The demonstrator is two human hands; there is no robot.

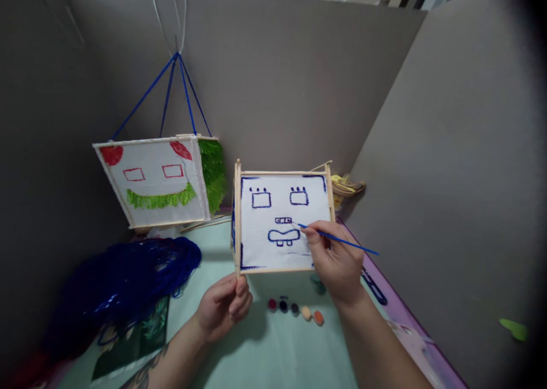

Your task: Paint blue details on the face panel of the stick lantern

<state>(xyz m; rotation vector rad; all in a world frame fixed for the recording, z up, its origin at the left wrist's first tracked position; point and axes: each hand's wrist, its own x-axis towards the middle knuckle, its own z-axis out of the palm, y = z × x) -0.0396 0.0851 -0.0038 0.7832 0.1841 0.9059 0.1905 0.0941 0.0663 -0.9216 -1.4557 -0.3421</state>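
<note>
My right hand (339, 261) pinches a thin blue paintbrush (337, 239), its tip at the small dark blue nose drawn on a white fabric panel (256, 229). Wooden sticks frame this panel, and it stands tilted up facing me. Dark blue lines on it form two square eyes with lashes, a mouth with two teeth, and corner marks. With closed fingers, my left hand (224, 303) grips the lower left end of the wooden frame (238, 218). Below the panel, a strip of small paint pots (294, 308) lies on the pale green cloth, with red, dark and orange tones.
At left a lantern-like box (160, 181) with red and green decoration hangs from blue cords (147, 95). A heap of blue yarn (132, 275) lies beneath it, over a dark green sheet (137, 338). A blue-handled tool (375, 286) rests at the right edge. Grey walls (277, 81) enclose the table.
</note>
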